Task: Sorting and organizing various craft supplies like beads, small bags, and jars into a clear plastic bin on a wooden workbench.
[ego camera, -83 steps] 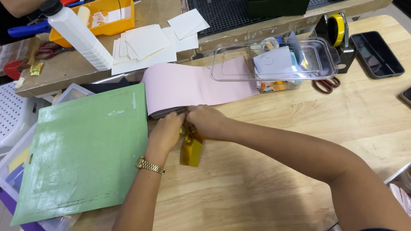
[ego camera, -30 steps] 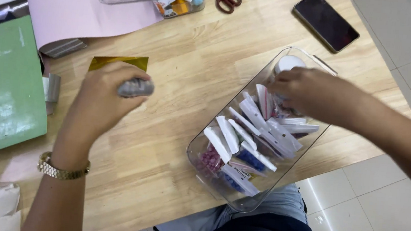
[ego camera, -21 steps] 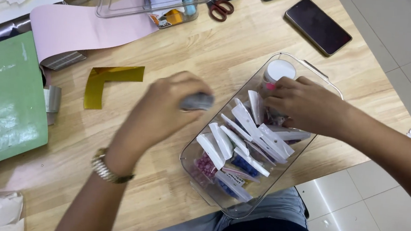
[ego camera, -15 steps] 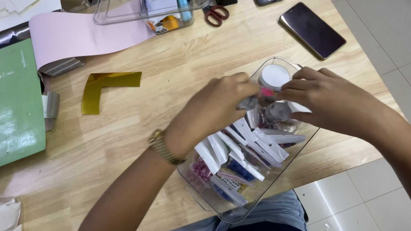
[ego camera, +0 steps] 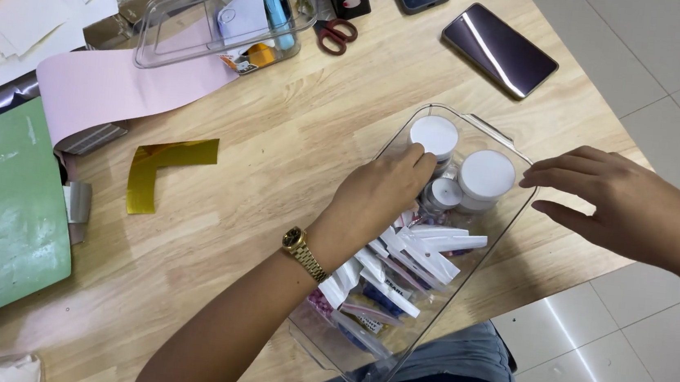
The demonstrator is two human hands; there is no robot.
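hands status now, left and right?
Left hand: inside clear bin, fingers curled among white-lidded jars; grasp cannot be told.
Right hand: open, empty, beside bin.

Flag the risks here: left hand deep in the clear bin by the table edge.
1. The clear plastic bin sits at the table's near edge, its lower corner seemingly past it; a push from the left hand might tip it.
2. The right hand only touches the rim and may not steady it.
3. Fingers crowd the white-lidded jars; one might topple onto the small packets.
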